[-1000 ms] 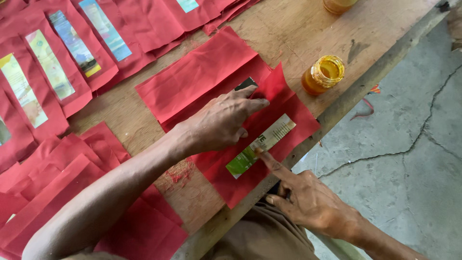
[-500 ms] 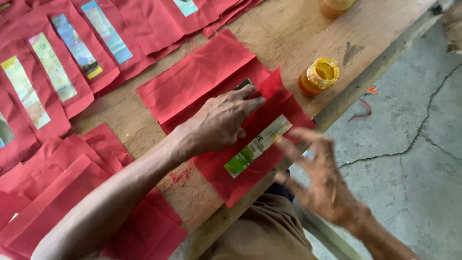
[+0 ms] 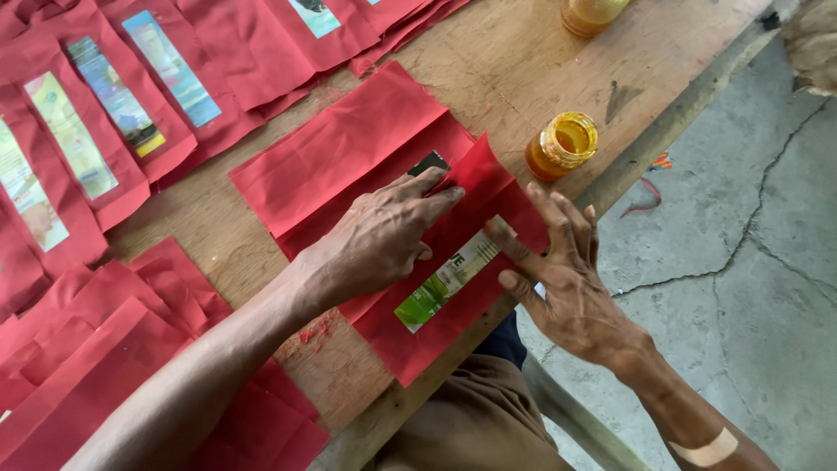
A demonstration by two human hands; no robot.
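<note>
My left hand (image 3: 384, 235) lies flat on a red paper sheet (image 3: 436, 323) at the near edge of the wooden table (image 3: 523, 61), fingers pressing its middle beside a small dark piece. A printed green and white strip (image 3: 440, 283) lies across the sheet just right of that hand. My right hand (image 3: 567, 279) is spread open at the sheet's right edge, fingertips touching the folded red flap and the strip's upper end. It holds nothing. A second red sheet (image 3: 340, 144) lies underneath, further back.
An open jar of orange-yellow glue (image 3: 562, 144) stands right of the sheet near the table edge, another jar (image 3: 593, 13) at the back. Red sheets with printed strips (image 3: 113, 96) lie in a row at the back left. Stacked red sheets (image 3: 96, 349) fill the near left. Cracked concrete floor (image 3: 750, 262) on the right.
My right hand rose from below the table edge and now spreads over the sheet's right side, where a red flap has been folded up. My left hand stayed pressing.
</note>
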